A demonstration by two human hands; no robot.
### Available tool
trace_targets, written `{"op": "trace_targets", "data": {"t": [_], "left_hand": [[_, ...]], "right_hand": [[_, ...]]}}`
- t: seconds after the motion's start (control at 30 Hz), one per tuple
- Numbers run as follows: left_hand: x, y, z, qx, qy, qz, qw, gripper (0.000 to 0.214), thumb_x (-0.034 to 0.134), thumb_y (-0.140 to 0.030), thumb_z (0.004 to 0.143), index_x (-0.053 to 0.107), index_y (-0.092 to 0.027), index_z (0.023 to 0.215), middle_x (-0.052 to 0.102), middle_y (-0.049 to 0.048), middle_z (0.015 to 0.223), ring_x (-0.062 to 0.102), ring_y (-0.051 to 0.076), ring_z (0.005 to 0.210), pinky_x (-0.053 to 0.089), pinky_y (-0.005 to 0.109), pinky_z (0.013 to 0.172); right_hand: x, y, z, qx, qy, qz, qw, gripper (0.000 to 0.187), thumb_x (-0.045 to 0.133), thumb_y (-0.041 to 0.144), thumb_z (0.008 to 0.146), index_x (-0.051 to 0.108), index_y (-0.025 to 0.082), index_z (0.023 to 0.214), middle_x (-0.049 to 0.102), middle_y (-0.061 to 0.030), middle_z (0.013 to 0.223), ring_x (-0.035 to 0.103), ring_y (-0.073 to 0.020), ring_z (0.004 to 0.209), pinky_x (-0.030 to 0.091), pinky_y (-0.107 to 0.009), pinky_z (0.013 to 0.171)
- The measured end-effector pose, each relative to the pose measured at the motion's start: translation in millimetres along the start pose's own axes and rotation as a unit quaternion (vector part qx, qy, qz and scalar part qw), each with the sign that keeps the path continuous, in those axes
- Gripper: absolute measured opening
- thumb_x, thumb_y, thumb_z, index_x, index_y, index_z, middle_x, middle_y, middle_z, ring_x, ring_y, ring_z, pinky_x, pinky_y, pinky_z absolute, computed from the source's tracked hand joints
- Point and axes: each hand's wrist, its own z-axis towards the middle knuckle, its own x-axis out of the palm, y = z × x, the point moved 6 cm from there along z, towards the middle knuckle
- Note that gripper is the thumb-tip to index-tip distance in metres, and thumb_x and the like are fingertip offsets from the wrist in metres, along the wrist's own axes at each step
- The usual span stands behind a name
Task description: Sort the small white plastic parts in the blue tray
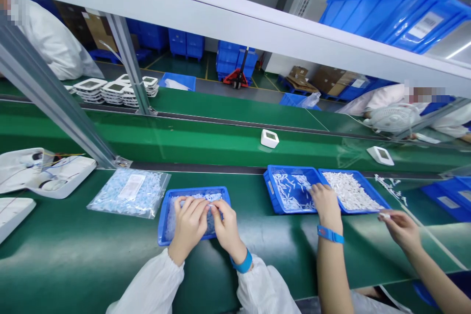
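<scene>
My left hand (190, 224) and my right hand (227, 225) meet above a small blue tray (162, 233) that holds many small pale, translucent pieces. The fingertips of both hands pinch together around something tiny and whitish, too small to name. A white sleeve covers each arm, and a blue band (243, 261) circles my right wrist. Left of the tray lies a clear plastic bag (128, 192) of light-blue and white small pieces with a paper label on it.
At right, a co-worker's hand (326, 201) reaches into a blue tray (270, 191) of white parts; the other hand (403, 230) pinches a small white piece. Another tray (382, 201) holds white parts. White housings (69, 176) lie left. White devices (270, 139) sit on the green conveyor (206, 140).
</scene>
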Motion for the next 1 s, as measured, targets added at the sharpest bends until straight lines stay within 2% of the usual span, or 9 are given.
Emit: {"op": "trace_targets", "data": {"t": [0.13,0.3,0.47,0.67,0.8,1.0], "left_hand": [[-4.7,1.1,-1.0,-0.009,-0.041,-0.026,0.999,0.015,0.05,-0.008,0.084,0.061,-0.018,0.082,0.069,0.001,0.079,0.058,0.015,0.074,0.034,0.04,0.088],[-6.7,2.6,-2.8,-0.006,-0.052,-0.038,0.998,0.017,0.051,-0.006,0.082,0.061,-0.019,0.079,0.068,-0.0001,0.078,0.058,0.015,0.074,0.035,0.04,0.088],[-3.8,4.2,-3.6,0.004,-0.036,-0.058,0.998,0.019,0.048,-0.006,0.083,0.062,-0.019,0.08,0.068,0.0004,0.077,0.059,0.015,0.074,0.037,0.04,0.086],[-4.0,1.3,-1.7,0.022,-0.036,-0.088,0.995,0.021,0.047,-0.003,0.081,0.061,-0.019,0.078,0.067,-0.0002,0.073,0.057,0.014,0.069,0.039,0.04,0.083],[-1.9,-0.4,-2.4,0.033,-0.025,-0.093,0.995,0.022,0.046,-0.002,0.081,0.06,-0.019,0.078,0.067,0.0001,0.074,0.056,0.013,0.069,0.04,0.04,0.083],[7.0,1.0,-7.6,0.042,0.024,-0.074,0.996,0.025,0.041,-0.004,0.081,0.062,-0.019,0.08,0.067,0.0022,0.077,0.056,0.015,0.07,0.039,0.041,0.084]], "right_hand": [[1.1,2.0,0.5,0.006,0.017,0.009,1.0,0.021,0.039,0.025,0.095,0.059,0.018,0.091,0.062,-0.0057,0.089,0.057,-0.0166,0.085,0.044,-0.029,0.079],[2.1,0.3,-0.6,0.014,0.022,0.012,1.0,0.026,0.035,0.027,0.096,0.056,0.018,0.085,0.06,-0.0043,0.082,0.055,-0.0155,0.079,0.042,-0.028,0.074],[5.1,-6.7,-2.6,0.021,0.044,-0.025,0.999,0.028,0.033,0.026,0.096,0.051,0.018,0.075,0.053,-0.0017,0.071,0.05,-0.0143,0.07,0.039,-0.027,0.067],[6.6,-9.9,-3.6,0.013,0.046,-0.051,0.998,0.029,0.033,0.024,0.095,0.048,0.018,0.072,0.051,-0.0015,0.068,0.049,-0.0145,0.068,0.036,-0.027,0.064],[7.7,-12.9,-3.3,0.034,0.052,-0.044,0.997,0.032,0.032,0.026,0.096,0.048,0.018,0.07,0.051,-0.0011,0.066,0.048,-0.0142,0.065,0.035,-0.027,0.062],[7.6,-14.8,0.7,0.057,0.069,-0.007,0.996,0.034,0.035,0.027,0.095,0.048,0.018,0.065,0.051,0.0009,0.062,0.047,-0.0124,0.06,0.034,-0.026,0.058]]}}
